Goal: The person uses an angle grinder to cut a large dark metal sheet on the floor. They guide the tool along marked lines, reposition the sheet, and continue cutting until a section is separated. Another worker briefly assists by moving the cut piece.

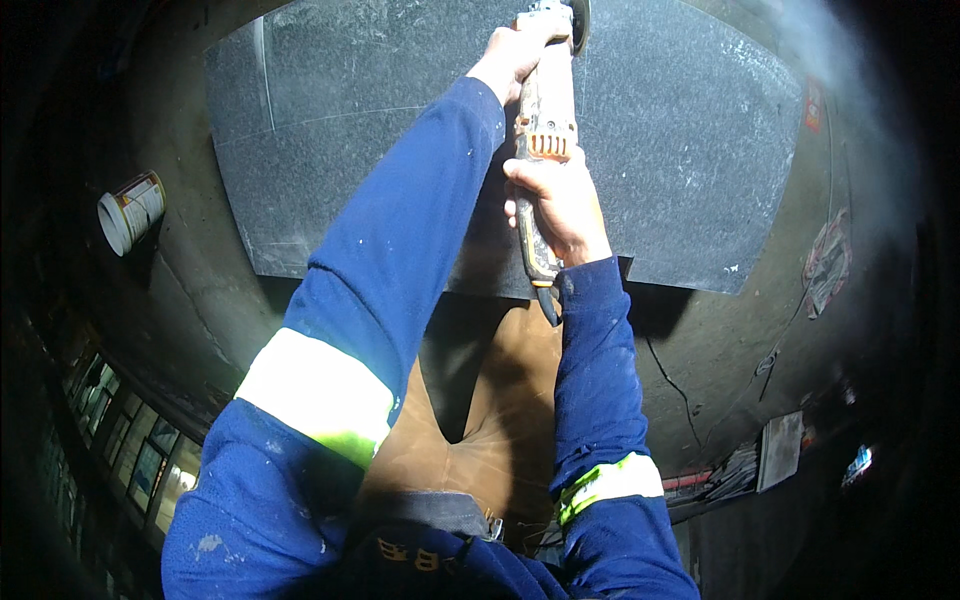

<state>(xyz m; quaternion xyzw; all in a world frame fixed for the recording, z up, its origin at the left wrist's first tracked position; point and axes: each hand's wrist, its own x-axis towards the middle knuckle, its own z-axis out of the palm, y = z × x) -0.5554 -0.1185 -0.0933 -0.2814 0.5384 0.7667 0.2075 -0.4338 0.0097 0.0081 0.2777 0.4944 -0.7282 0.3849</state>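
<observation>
An angle grinder (547, 105), dusty with yellow-orange and black parts, is held lengthwise in both of my hands over a dark grey slab (680, 130). My left hand (510, 60) wraps round its front end near the head. Its grinding disc (581, 22) stands on edge at the top of the view, partly cut off; whether it touches the slab I cannot tell. My right hand (562, 205) closes round the rear handle. From the handle's end a black cord (547, 305) hangs down. Pale scratches and lines mark the slab's surface.
A white bucket (132, 212) lies on its side on the floor at the left. Dust hangs in the air at the upper right. A crumpled plastic bag (828, 262) and thin cables lie at the right. Flat pieces (780, 450) are stacked at the lower right.
</observation>
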